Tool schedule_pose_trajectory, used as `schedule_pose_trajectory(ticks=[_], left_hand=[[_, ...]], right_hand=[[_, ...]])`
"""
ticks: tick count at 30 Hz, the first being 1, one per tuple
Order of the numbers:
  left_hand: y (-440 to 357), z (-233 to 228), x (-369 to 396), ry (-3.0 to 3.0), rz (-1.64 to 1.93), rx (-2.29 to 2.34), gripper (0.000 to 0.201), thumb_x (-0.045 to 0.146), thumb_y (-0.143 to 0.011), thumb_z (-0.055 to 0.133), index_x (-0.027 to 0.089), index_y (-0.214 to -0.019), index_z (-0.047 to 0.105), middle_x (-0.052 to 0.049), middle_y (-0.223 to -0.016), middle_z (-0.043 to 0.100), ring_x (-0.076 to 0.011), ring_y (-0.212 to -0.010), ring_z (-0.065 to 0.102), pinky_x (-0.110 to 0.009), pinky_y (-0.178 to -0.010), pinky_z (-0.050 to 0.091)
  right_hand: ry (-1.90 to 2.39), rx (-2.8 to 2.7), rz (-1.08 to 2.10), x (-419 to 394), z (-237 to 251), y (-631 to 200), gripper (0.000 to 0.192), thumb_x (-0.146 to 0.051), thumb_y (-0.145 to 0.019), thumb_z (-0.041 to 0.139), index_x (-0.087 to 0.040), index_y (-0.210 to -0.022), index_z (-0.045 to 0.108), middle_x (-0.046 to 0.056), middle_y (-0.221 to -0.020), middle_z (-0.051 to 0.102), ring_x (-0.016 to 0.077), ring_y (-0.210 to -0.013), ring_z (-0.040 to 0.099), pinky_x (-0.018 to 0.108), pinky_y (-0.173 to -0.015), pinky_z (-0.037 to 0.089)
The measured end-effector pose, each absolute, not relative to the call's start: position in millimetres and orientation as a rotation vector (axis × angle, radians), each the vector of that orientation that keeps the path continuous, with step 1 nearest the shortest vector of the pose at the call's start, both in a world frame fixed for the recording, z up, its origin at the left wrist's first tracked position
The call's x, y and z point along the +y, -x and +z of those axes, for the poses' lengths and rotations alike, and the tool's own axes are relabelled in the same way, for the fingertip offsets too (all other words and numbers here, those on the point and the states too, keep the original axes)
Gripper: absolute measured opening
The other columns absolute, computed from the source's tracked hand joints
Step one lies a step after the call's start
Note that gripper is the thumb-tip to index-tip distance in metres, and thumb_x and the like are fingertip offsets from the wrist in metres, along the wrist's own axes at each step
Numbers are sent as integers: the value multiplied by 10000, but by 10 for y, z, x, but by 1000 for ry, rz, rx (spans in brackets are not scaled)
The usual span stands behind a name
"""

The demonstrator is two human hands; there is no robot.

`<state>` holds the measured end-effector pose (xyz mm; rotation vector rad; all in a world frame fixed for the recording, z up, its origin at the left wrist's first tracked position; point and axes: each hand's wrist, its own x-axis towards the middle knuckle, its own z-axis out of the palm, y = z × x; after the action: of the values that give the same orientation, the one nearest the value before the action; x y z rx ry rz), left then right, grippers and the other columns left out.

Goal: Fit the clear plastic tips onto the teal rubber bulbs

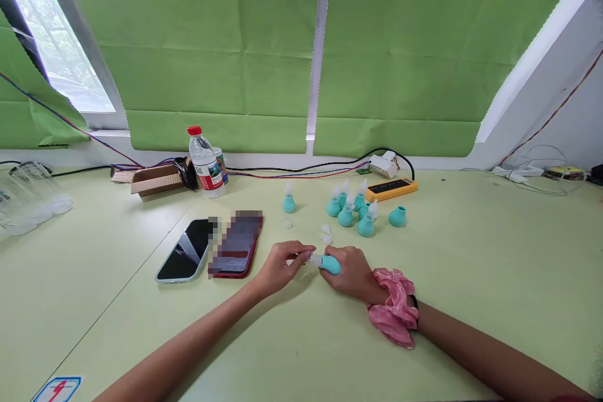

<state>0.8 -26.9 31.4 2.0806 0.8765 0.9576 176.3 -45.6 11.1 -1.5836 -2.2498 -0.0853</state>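
Observation:
My right hand [351, 273] is closed around a teal bulb syringe [331, 264], which lies sideways with its mouth facing left. At that mouth, my left hand [281, 267] pinches the clear nozzle [315, 259] between thumb and fingers. The nozzle meets the bulb; how deep it sits I cannot tell. Just beyond my hands lie small clear plastic pieces [326, 235] and another clear piece [287, 223]. Several teal bulbs with clear nozzles [366, 225] stand upright behind my right hand. One bulb without a nozzle [397, 217] stands to their right, and a single nozzled bulb [289, 202] stands farther left.
Two phones, one black-screened [185, 251] and one red-cased [240, 245], lie left of my hands. Farther back are a water bottle [207, 166], a cardboard box [157, 181] and a yellow power strip [392, 189]. Clear plastic bags [35, 201] lie at the far left.

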Motion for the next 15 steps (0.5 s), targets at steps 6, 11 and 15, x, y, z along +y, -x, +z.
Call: schedule_pose_trajectory(ticks=[6, 11, 15], left_hand=[[-11, 303, -275, -2121, 956, 858, 338, 337, -722, 539, 129, -982, 598, -29, -671, 570, -96, -592, 476, -223, -577, 447], [14, 324, -264, -1938, 732, 881, 342, 343, -722, 524, 101, -952, 602, 1, -614, 526, -72, -533, 431, -198, -529, 445], [-6, 372, -295, -1922, 726, 913, 329, 330, -713, 526, 93, -924, 612, -7, -632, 539, -82, -553, 437, -194, -529, 437]], right_hand=[[1620, -2240, -78, -446, 159, -1774, 114, -290, -665, 489, -185, -635, 522, 6, -548, 599, 134, -509, 529, 225, -463, 184], [1612, -2305, -191, -493, 209, -1762, 127, -289, -657, 487, -172, -639, 534, 34, -565, 611, 144, -492, 521, 245, -457, 135], [1611, -2322, -255, -507, 205, -1754, 138, -286, -665, 481, -165, -662, 547, 49, -584, 613, 147, -490, 516, 247, -456, 129]])
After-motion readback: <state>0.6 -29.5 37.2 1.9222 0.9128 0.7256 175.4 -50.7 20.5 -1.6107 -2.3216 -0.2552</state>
